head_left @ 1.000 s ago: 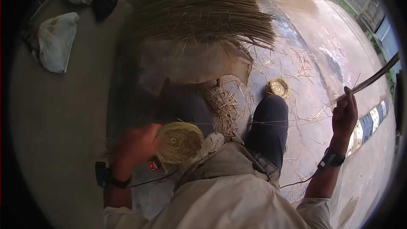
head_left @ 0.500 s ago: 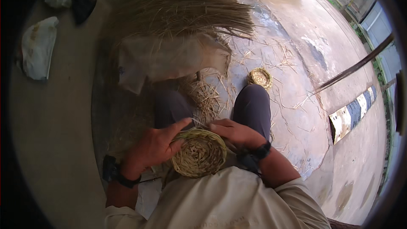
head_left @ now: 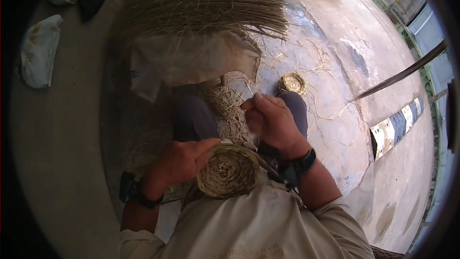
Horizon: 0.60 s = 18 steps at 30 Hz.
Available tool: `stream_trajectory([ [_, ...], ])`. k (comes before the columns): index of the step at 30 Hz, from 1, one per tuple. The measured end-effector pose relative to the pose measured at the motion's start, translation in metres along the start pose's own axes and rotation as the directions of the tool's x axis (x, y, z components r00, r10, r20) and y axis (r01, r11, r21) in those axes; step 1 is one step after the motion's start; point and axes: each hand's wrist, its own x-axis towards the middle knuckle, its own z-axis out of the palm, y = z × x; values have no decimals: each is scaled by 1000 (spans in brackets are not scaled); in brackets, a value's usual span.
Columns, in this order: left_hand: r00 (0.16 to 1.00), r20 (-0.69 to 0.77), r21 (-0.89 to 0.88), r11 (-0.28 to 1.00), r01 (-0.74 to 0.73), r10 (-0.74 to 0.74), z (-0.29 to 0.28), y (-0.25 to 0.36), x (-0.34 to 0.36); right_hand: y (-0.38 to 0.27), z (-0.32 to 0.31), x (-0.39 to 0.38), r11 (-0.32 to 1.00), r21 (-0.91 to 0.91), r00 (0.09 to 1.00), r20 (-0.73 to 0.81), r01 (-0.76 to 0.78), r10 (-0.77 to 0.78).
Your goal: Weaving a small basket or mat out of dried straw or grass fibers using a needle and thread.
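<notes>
Farther went the right hand (head_left: 274, 121), pinched together, contents unclear; left hand (head_left: 183, 161) clasped the basket (head_left: 227, 170) at left; shirt (head_left: 239, 220) bore faint lettering (head_left: 266, 250).

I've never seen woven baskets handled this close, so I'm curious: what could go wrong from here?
The larger basket sits against the shirt with the left hand at its rim; if that hold loosened, it might tip or slide.

The smaller basket lies just beyond the right knee, so a shifting leg could knock it.

Loose straw is scattered between the legs, and a foot might perhaps slip on it.
</notes>
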Motion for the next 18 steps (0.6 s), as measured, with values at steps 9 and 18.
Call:
stream_trajectory([
  [9, 986, 70, 130, 982, 139, -149, 0, 3, -36, 25, 1, -16, 657, -753, 999, 28, 43, -33],
  [18, 987, -36, -94, 984, 152, -156, 20, 0, -33, 15, 6, 18, 941, -28, 938, 97, 337, -333],
])
